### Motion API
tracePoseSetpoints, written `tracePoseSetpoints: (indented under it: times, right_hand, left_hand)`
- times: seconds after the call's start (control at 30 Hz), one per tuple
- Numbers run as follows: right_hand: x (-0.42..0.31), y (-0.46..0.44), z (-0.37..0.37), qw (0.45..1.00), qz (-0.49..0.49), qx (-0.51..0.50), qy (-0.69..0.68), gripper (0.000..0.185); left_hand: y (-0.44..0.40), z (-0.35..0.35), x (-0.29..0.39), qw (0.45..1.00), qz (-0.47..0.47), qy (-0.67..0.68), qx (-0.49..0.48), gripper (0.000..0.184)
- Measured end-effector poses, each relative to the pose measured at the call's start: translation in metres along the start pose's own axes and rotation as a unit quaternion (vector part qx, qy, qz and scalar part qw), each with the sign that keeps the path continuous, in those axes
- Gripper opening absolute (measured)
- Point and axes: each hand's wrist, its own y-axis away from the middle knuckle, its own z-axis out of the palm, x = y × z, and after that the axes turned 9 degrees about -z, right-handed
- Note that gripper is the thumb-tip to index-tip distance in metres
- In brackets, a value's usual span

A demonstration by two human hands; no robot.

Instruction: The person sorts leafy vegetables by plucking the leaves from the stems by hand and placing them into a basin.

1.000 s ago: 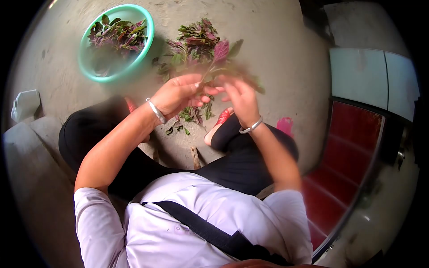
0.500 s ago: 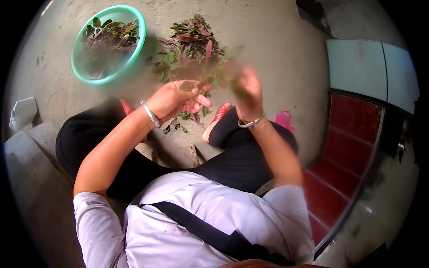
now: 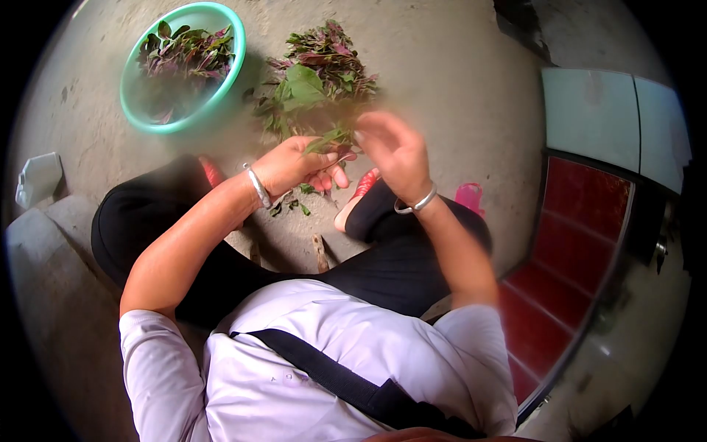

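1. Gripping a leafy sprig [image 3: 333, 139] in the left hand [image 3: 289, 165], pinched between thumb and fingers, above the floor [image 3: 456, 96].
2. Holding the right hand [image 3: 400, 156] just beside the sprig, with bent fingers turned toward it; blurred at the fingertips, so cannot tell whether closed on any part of it.
3. Placing both hands near each other, over the space between the knees.
4. Facing a heap of purple and green stems [image 3: 335, 62] on the floor, just beyond the hands.
5. Having a mint-green basin [image 3: 239, 48] left of the heap, near but apart from it, with similar leaves [image 3: 188, 55] inside, bunched toward the far side.
6. Having a few leaf scraps [image 3: 294, 206] on the floor, nearer the body than the heap.
7. Wearing red sandals [image 3: 366, 184], black trousers [image 3: 398, 272] and a silver bangle [image 3: 258, 187] on each wrist.
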Motion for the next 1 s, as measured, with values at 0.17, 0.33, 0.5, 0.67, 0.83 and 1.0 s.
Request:
tracePoseSetpoints:
  times: [0.17,0.33,0.5,0.67,0.83,1.0]
  right_hand:
    - [-0.001,0.001,0.002,0.999,-0.008,0.001,0.039,0.015]
    - [0.007,0.004,0.000,0.997,-0.013,-0.016,0.074,0.019]
    - [0.020,0.007,-0.001,0.993,-0.065,-0.022,0.092,0.020]
    - [0.015,0.005,-0.001,0.987,-0.094,-0.030,0.125,0.022]
    - [0.010,0.004,-0.003,0.979,-0.108,-0.017,0.172,0.025]
    - [0.016,0.001,-0.004,0.978,-0.111,-0.009,0.179,0.024]
  left_hand:
    - [-0.003,-0.002,-0.005,1.000,-0.001,-0.002,0.013,0.024]
    - [-0.004,-0.003,-0.003,0.999,0.007,-0.022,0.030,0.022]
    - [-0.007,-0.001,-0.009,0.996,0.045,-0.033,0.073,0.022]
    - [0.003,0.002,0.001,0.987,0.070,-0.106,0.096,0.028]
    - [-0.004,0.004,-0.005,0.961,0.207,0.013,0.182,0.031]
    - [0.006,0.000,0.005,0.924,0.273,0.026,0.265,0.018]
